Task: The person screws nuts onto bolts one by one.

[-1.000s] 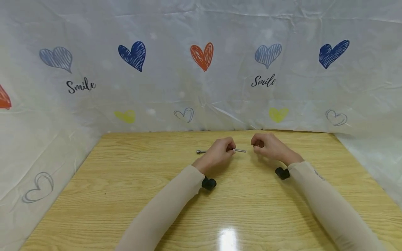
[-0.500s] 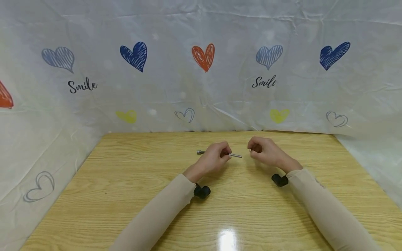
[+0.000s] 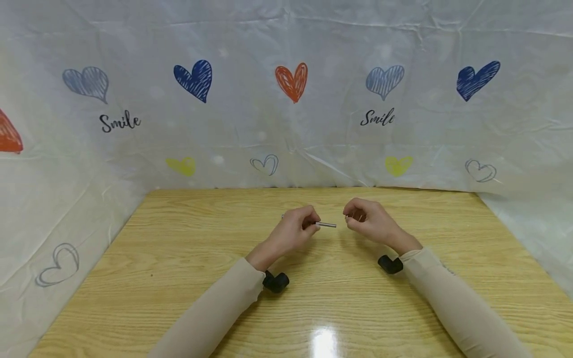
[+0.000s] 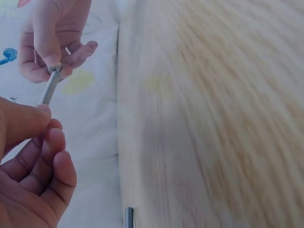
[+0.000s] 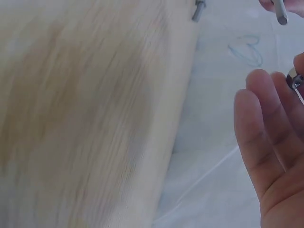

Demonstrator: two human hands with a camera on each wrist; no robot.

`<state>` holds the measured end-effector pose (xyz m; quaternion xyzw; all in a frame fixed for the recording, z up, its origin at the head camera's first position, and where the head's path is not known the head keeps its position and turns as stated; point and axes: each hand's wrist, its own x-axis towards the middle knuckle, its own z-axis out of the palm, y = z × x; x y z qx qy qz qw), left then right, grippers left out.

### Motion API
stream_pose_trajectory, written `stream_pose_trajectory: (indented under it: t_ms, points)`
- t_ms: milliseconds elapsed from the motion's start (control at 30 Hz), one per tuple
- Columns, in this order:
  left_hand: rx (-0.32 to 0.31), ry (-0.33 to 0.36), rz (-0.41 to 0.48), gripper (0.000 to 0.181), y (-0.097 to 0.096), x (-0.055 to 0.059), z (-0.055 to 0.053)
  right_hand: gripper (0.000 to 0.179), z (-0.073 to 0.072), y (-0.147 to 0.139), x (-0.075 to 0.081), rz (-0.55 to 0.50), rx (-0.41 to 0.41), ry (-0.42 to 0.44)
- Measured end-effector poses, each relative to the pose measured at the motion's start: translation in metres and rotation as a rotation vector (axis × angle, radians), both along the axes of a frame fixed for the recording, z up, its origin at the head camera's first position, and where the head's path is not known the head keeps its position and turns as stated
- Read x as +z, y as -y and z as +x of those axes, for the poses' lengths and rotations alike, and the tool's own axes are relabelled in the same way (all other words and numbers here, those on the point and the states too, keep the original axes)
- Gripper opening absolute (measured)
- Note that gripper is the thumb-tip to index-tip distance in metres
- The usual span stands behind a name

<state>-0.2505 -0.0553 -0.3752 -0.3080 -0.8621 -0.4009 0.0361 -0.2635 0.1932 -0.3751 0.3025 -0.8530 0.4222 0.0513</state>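
My left hand (image 3: 288,232) pinches a silvery bolt (image 3: 327,224) between thumb and fingers. Its threaded end (image 4: 48,90) points toward my right hand (image 3: 373,223). Between the thumb and fingers of that hand is a small metal nut (image 5: 293,79), its hole partly visible in the right wrist view. A short gap separates the bolt's tip (image 5: 282,18) from the nut; in the left wrist view they overlap along the line of sight. The head of the held bolt is hidden by the left hand. My right hand's other fingers (image 5: 249,118) are extended.
A second metal bolt (image 5: 199,9) lies on the wood-grain table (image 3: 179,278), mostly hidden behind my left hand in the head view. White cloth (image 3: 331,139) printed with hearts stands along the back and sides. A black wrist camera (image 3: 276,282) sits at the left cuff.
Both hands have moved left and slightly nearer to me, with the bolt and nut still pinched. The right hand has come a little closer to the bolt's tip. My left hand now covers most of the lying bolt.
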Motion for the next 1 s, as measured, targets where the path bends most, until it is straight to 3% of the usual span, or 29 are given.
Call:
stream_pose_trajectory:
  t_ms: [400, 667, 1000]
  points:
    - [0.033, -0.036, 0.067, 0.004, 0.020, 0.005, 0.008, 0.014, 0.009, 0.023, -0.002, -0.057, 0.063, -0.077]
    - [0.046, -0.068, 0.099, 0.006, 0.032, 0.010, 0.011, 0.016, 0.013, 0.040, 0.000, -0.136, 0.067, 0.004]
    - [0.067, -0.085, 0.132, 0.007, 0.042, 0.013, 0.014, 0.014, 0.036, 0.061, 0.031, -0.219, 0.080, 0.010]
